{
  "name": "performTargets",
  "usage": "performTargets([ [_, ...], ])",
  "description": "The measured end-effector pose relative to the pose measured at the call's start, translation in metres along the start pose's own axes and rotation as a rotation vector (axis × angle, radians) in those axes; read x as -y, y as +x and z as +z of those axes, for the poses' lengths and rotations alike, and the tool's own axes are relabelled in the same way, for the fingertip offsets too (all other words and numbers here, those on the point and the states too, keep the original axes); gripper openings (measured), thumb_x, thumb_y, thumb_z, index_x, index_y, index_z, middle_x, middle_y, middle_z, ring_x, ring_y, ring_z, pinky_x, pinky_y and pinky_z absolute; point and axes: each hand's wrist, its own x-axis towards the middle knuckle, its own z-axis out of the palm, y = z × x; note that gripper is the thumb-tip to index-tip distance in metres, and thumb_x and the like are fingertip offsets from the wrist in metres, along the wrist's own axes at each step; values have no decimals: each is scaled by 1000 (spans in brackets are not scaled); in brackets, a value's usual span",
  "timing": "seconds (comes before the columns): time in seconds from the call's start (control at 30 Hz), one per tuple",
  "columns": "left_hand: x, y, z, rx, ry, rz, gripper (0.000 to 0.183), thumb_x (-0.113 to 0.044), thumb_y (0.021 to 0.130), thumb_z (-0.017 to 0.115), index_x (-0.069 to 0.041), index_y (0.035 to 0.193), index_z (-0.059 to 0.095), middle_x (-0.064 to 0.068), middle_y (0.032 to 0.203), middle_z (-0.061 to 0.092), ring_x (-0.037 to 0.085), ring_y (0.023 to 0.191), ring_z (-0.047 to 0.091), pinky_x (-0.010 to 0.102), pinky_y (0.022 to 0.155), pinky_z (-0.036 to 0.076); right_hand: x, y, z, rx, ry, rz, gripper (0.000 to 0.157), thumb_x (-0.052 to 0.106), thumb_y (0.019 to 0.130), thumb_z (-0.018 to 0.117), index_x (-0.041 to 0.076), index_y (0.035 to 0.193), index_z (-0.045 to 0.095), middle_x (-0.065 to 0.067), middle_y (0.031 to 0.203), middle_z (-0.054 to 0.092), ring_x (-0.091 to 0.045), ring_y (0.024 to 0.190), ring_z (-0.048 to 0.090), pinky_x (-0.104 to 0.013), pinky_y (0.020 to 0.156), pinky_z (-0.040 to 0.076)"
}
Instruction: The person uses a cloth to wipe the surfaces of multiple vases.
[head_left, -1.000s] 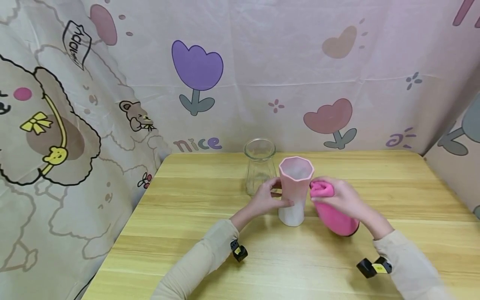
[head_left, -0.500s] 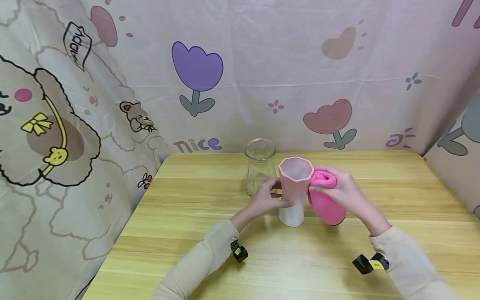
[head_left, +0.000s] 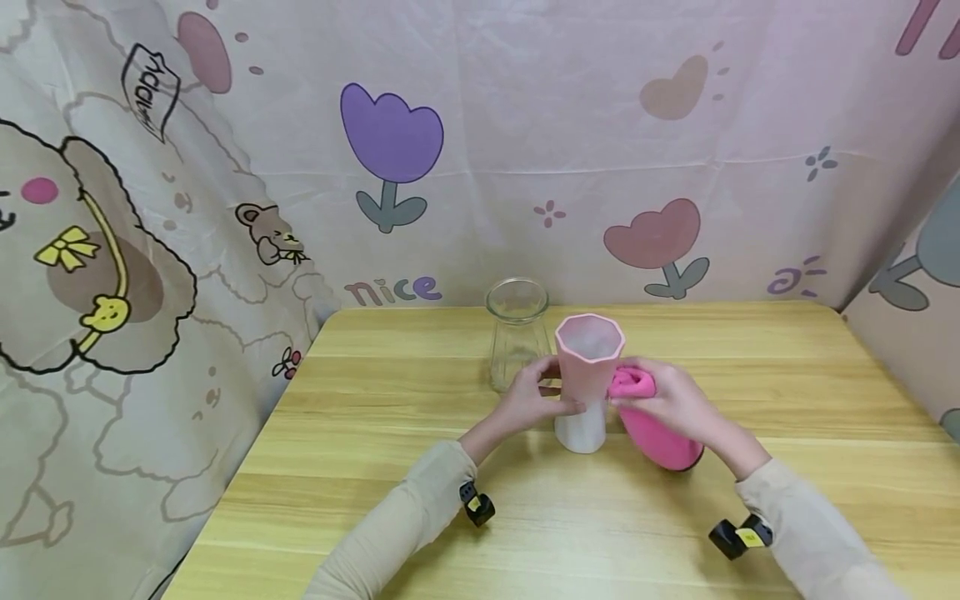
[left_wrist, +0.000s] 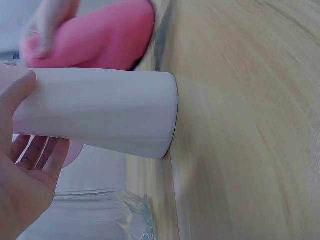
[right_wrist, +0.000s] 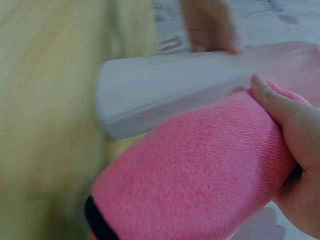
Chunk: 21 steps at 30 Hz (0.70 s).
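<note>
A faceted vase [head_left: 585, 392], pink at the rim and white toward its foot, stands upright on the table. My left hand [head_left: 531, 396] grips it from the left, thumb on the near side and fingers round the back, as the left wrist view also shows. On the other side, my right hand [head_left: 671, 398] holds a folded pink cloth [right_wrist: 200, 165] against the vase's right side. The cloth's plush lower part hangs down and has a dark edge. Part of the right hand's fingers is hidden behind the cloth.
A clear glass vase [head_left: 517, 333] stands behind the left hand, close to the pink-and-white one. The wooden table [head_left: 375, 467] meets a printed curtain [head_left: 487, 208] at the back. Black wrist cameras sit on both sleeves.
My right hand with the cloth rose along the vase's side, then came back down. The left hand and both vases stay in place.
</note>
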Motion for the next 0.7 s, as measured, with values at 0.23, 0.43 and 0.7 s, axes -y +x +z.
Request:
performTargets([
  [0.23, -1, -1, -1, -8, -11, -7, 64, -11, 68, 79, -7, 125, 49, 8, 116, 56, 28, 104, 55, 33, 86, 50, -1, 1, 7, 3, 28, 21, 45, 20, 75, 74, 0, 113, 58, -11, 100, 66, -25, 91, 62, -40, 77, 53],
  [0.43, -1, 0, 0, -3, -12, -12, 65, -12, 68, 79, -9, 125, 49, 6, 116, 56, 27, 104, 55, 34, 87, 50, -15, -7, 19, 109, -40, 24, 43, 27, 76, 73, 1, 109, 61, -6, 97, 66, -19, 88, 62, -37, 76, 52],
  [0.7, -1, 0, 1, -8, -14, -8, 64, -11, 68, 79, -8, 125, 49, 7, 116, 56, 26, 104, 55, 31, 86, 50, -9, -3, 11, 55, 0, 17, 45, 27, 76, 73, 0, 110, 60, -10, 99, 66, -24, 90, 62, -41, 76, 53],
])
